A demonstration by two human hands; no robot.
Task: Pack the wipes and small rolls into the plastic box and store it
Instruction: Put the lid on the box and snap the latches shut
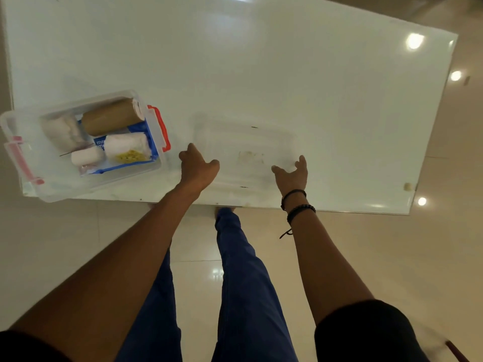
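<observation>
Two hands bracket the clear lid [244,150] lying flat on the white table [287,74], long axis running hand to hand. Plastic box [78,152], already filled, sits well left of left hand [197,167], which is nearer it. Rolls [112,117] and blue wipes pack [149,134] inside. Right hand [291,172]: fingers spread, like the left, neither gripping. Path lid-to-box looks unobstructed.

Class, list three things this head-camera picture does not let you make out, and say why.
1. Wipes pack label: covered by rolls, print too small to read.
2. Clear lid on the table: see-through and motion-blurred, edges faint.
3. Left hand and right hand: contact with the lid is unclear through blur.
</observation>
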